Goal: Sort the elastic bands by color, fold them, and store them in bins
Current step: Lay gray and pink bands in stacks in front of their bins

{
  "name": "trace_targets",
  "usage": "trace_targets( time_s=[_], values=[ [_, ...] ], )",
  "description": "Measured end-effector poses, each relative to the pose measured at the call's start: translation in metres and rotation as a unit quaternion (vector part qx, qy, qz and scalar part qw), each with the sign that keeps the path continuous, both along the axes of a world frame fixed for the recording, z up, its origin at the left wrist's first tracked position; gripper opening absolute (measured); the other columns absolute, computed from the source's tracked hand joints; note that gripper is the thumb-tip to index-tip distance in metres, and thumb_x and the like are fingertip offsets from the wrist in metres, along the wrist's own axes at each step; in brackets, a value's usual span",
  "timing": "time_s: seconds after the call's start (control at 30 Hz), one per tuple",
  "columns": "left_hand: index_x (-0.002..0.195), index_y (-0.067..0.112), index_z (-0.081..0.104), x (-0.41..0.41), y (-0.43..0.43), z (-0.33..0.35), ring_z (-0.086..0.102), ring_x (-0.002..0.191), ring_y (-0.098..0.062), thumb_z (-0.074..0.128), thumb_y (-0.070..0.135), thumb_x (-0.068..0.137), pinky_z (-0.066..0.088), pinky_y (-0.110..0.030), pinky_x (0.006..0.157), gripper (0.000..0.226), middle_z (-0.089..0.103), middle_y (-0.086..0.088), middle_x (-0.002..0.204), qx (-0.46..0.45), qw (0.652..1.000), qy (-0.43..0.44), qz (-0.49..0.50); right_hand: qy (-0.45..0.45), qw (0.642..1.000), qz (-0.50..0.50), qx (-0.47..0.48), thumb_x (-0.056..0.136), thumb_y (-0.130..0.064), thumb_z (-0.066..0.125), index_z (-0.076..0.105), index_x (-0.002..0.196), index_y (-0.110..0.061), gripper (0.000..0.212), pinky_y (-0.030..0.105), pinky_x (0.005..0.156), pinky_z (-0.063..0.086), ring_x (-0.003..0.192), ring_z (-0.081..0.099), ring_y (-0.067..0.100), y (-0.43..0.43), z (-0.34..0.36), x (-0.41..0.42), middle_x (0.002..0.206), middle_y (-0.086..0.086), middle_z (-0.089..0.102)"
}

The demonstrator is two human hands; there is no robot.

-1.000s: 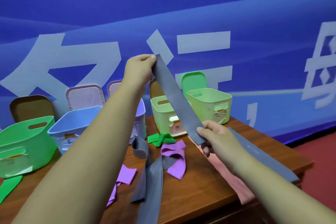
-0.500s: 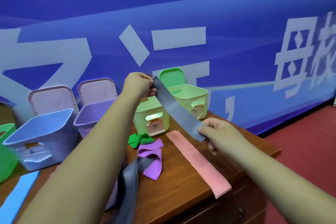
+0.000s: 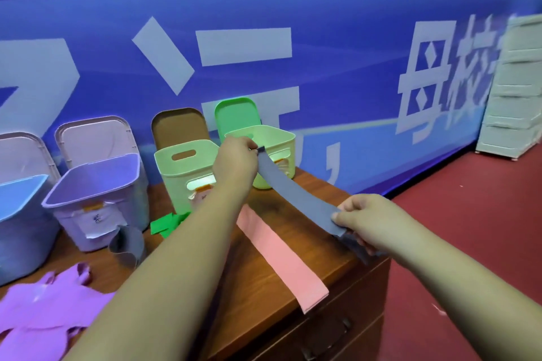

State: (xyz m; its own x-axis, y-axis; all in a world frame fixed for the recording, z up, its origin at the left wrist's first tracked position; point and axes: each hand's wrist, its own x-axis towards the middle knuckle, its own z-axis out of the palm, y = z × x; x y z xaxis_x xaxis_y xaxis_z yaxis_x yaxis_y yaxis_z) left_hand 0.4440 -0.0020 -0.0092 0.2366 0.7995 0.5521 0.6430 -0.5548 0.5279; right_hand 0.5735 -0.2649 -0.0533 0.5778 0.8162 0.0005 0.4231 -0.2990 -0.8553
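Now: grey band (image 3: 296, 196) spans both hands, held out above table (image 3: 258, 302). Left hand (image 3: 234, 165) pinches far end, just in front of pale green bin (image 3: 281, 138). Right hand (image 3: 371, 221) pinches near end, thumb on top, tail trailing under palm. Likely drawn flat so halves line up for fold. Pink band (image 3: 281, 258) lies flat below span, between hands. Bin label (image 3: 202, 196) beside left wrist: too small to read. Banner (image 3: 352, 38) beyond hands: big white characters, "行" and "母校" legible.

— What can be read?
— On the banner (image 3: 352, 9), "行" is printed in white at 12 o'clock and "母校" at 2 o'clock.
— And the bin labels (image 3: 96, 218)?
— Too blurred to be read.
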Motion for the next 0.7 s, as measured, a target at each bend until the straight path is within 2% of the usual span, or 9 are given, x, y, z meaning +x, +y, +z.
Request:
trace_targets(
  time_s=[0.1, 0.23, 0.3, 0.37, 0.5, 0.6, 0.7],
  values=[
    [0.110, 0.031, 0.080, 0.020, -0.003, -0.016, 0.067, 0.101, -0.036, 0.059, 0.027, 0.095, 0.053, -0.037, 0.079, 0.026, 0.065, -0.004, 0.113, 0.022, 0.998, 0.055, -0.005, -0.022, 0.999, -0.011, -0.022, 0.092, -0.026, 0.074, 0.072, 0.090, -0.012, 0.014, 0.031, 0.046, 0.047, 0.049, 0.056, 0.022, -0.006, -0.008, 0.012, 0.058, 0.004, 0.064],
    [0.113, 0.027, 0.075, 0.042, -0.008, -0.035, 0.064, 0.101, -0.035, 0.056, 0.028, 0.099, 0.045, -0.037, 0.074, 0.024, 0.057, -0.006, 0.110, 0.045, 0.991, 0.122, -0.013, -0.050, 0.998, -0.028, -0.035, 0.092, -0.027, 0.075, 0.070, 0.090, -0.013, 0.015, 0.025, 0.043, 0.044, 0.039, 0.053, 0.014, -0.012, -0.014, 0.024, 0.051, -0.005, 0.063],
    [0.112, 0.027, 0.073, 0.052, -0.008, -0.042, 0.065, 0.101, -0.036, 0.054, 0.029, 0.099, 0.043, -0.037, 0.073, 0.023, 0.059, -0.005, 0.110, 0.046, 0.989, 0.140, -0.018, -0.088, 0.994, -0.031, -0.051, 0.091, -0.030, 0.076, 0.070, 0.091, -0.018, 0.014, 0.023, 0.044, 0.041, 0.037, 0.052, 0.004, -0.015, -0.015, 0.028, 0.064, -0.004, 0.070],
    [0.110, 0.028, 0.073, 0.061, -0.007, -0.050, 0.066, 0.101, -0.034, 0.054, 0.028, 0.098, 0.043, -0.036, 0.073, 0.023, 0.063, -0.004, 0.110, 0.034, 0.988, 0.149, -0.023, -0.125, 0.989, -0.034, -0.069, 0.091, -0.034, 0.076, 0.068, 0.093, -0.021, 0.014, 0.022, 0.046, 0.038, 0.041, 0.052, 0.001, -0.017, -0.015, 0.030, 0.078, -0.003, 0.072],
    [0.104, 0.027, 0.071, 0.071, -0.007, -0.063, 0.062, 0.089, -0.031, 0.054, 0.022, 0.096, 0.044, -0.036, 0.068, 0.019, 0.060, -0.002, 0.098, 0.030, 0.982, 0.188, -0.018, -0.154, 0.983, -0.032, -0.094, 0.093, -0.037, 0.073, 0.068, 0.098, -0.029, 0.011, 0.018, 0.040, 0.033, 0.035, 0.050, -0.002, -0.020, -0.017, 0.034, 0.077, -0.009, 0.064],
    [0.098, 0.022, 0.069, 0.074, -0.004, -0.069, 0.057, 0.080, -0.028, 0.056, 0.016, 0.095, 0.046, -0.035, 0.066, 0.014, 0.058, 0.000, 0.087, -0.009, 0.978, 0.210, 0.006, -0.160, 0.981, -0.029, -0.102, 0.093, -0.040, 0.074, 0.070, 0.098, -0.030, 0.011, 0.019, 0.043, 0.034, 0.041, 0.049, 0.000, -0.019, -0.020, 0.035, 0.076, -0.011, 0.063],
    [0.098, 0.024, 0.074, 0.077, 0.001, -0.074, 0.058, 0.079, -0.027, 0.058, 0.016, 0.095, 0.046, -0.034, 0.064, 0.018, 0.062, 0.000, 0.088, -0.023, 0.974, 0.226, 0.007, -0.172, 0.977, -0.024, -0.121, 0.094, -0.041, 0.072, 0.070, 0.094, -0.029, 0.012, 0.021, 0.044, 0.035, 0.045, 0.050, 0.000, -0.018, -0.022, 0.035, 0.075, -0.009, 0.065]
  ],
)
